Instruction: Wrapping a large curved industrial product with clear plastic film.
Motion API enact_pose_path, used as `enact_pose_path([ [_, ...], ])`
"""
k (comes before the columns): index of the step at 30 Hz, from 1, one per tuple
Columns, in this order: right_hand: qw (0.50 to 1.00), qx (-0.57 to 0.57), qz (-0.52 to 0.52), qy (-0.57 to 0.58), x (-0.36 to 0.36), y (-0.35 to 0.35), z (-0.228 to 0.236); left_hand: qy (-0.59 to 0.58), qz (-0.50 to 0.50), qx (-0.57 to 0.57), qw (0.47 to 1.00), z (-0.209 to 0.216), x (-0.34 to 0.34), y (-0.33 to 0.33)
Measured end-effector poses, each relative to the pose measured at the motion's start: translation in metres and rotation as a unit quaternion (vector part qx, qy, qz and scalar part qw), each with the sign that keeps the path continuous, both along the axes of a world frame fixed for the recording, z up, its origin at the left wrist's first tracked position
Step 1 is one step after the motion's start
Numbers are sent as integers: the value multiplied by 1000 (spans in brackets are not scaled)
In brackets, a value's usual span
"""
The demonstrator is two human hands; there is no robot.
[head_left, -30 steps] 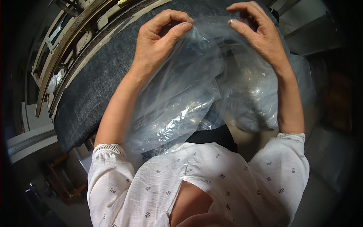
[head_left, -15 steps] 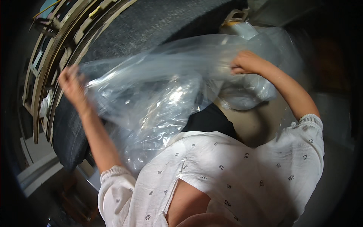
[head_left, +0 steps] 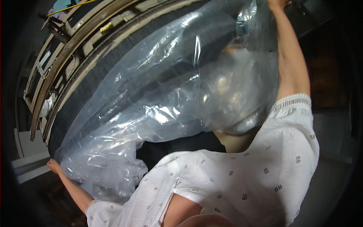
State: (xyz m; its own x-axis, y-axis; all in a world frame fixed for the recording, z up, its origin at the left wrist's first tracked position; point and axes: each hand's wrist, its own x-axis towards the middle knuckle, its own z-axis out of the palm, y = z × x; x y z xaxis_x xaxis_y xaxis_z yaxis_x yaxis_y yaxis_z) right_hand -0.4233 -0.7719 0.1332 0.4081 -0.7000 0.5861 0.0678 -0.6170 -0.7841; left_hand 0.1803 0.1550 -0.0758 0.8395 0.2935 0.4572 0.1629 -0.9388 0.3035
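Observation:
A large clear plastic bag (head_left: 166, 94) is stretched wide across the view, over a dark grey cushion-like surface (head_left: 109, 75). My left hand (head_left: 54, 165) grips the bag's lower left corner at the cushion's edge. My right hand (head_left: 278, 3) holds the bag's upper right corner at the top rim of the picture, only partly in view. Both arms are spread far apart, with white patterned sleeves (head_left: 242, 170) below.
A curved wooden frame (head_left: 64, 53) with slats runs along the cushion's far left side. A pale panel (head_left: 28, 166) lies at the lower left. Dark floor surrounds the right side.
My hands have pulled much farther apart, left hand down and left, right hand up and right. The bag went from bunched in front of me to spread wide over the cushion.

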Motion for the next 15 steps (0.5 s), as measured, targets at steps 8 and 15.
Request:
enact_pose_path([
  [8,886,-325,-44,328,87,-19,-167,43,-38,80,995,-14,-22,31],
  [15,902,-165,-63,394,123,-34,-182,-3,-75,158,985,-9,34,79],
])
